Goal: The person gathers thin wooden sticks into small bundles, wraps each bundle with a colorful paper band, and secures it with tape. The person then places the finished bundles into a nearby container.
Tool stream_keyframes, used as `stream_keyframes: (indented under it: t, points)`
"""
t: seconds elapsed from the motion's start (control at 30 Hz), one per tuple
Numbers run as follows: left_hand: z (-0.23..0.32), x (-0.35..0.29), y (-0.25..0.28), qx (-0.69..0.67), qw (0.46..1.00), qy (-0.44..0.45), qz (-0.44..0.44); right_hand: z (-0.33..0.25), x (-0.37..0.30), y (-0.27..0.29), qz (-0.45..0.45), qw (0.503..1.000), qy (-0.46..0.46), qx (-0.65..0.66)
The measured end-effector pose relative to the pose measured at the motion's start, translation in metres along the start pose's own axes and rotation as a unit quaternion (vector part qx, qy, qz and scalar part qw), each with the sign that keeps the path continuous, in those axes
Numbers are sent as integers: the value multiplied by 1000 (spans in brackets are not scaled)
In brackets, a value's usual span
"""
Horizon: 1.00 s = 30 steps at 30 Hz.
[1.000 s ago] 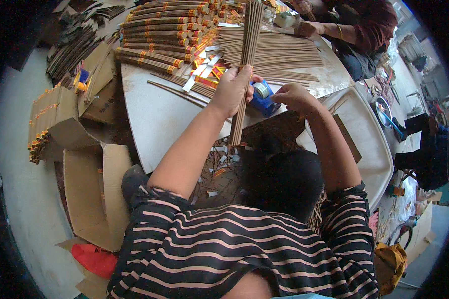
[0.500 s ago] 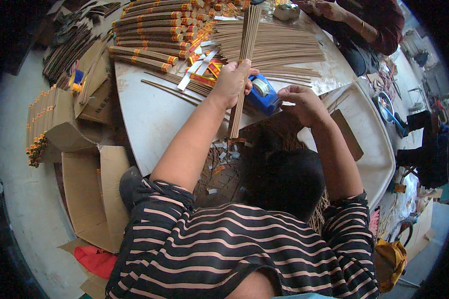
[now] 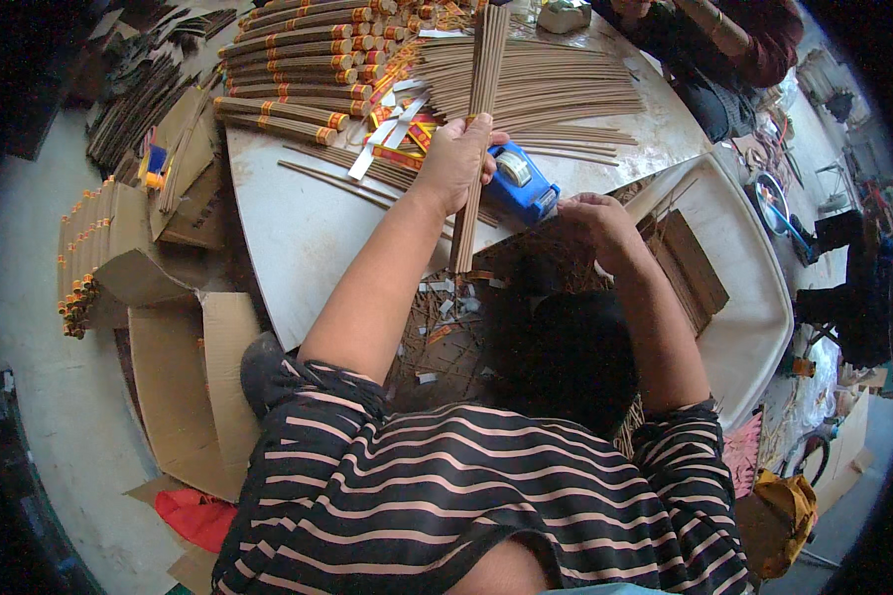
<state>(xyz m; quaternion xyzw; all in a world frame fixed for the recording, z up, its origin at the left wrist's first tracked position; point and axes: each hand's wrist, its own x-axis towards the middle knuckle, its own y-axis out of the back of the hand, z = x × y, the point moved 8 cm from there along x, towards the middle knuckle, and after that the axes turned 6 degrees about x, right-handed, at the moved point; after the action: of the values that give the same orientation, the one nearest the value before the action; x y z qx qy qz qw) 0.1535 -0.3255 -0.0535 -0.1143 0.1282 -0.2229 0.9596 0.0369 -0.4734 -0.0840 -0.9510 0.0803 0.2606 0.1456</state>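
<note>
My left hand [image 3: 456, 164] is wrapped round a bundle of thin brown incense sticks [image 3: 478, 89], held steeply tilted above the table's front edge. Just right of the bundle, a blue tape dispenser [image 3: 538, 193] with a pale roll of tape [image 3: 513, 167] sits at that edge. My right hand [image 3: 600, 228] is closed in a pinch at the dispenser's cutter end, at the tape end there; the clear tape hardly shows. Beyond my left hand lie loose incense sticks [image 3: 546, 89], red and yellow labels [image 3: 399, 157] and white paper strips [image 3: 377, 139].
Finished bundles with red and yellow bands [image 3: 293, 74] are stacked at the table's far left. Open cardboard boxes [image 3: 174, 387] stand on the left floor. A white tub [image 3: 749, 297] with cardboard in it is at the right. Another person [image 3: 734, 59] sits at the far right.
My right hand has shifted slightly down and stays by the dispenser's cutter end. The dispenser looks turned a little. The stick bundle in my left hand has moved slightly left.
</note>
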Motion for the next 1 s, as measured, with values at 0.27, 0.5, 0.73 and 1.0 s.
stream_keyframes:
  t: [0.27, 0.5, 0.73, 1.0]
  points:
    - [1, -3, -2, 4, 1000, 3, 8, 19, 16, 8, 11, 1000, -8, 24]
    - [0, 0, -1, 21, 1000, -1, 12, 30, 24, 10, 41, 998, -19, 35]
    - [-3, -3, 5, -70, 997, 9, 5, 18, -17, 5, 54, 996, 25, -66]
    - [67, -109, -16, -181, 976, -23, -122, -77, -108, -74, -80, 971, 216, -70]
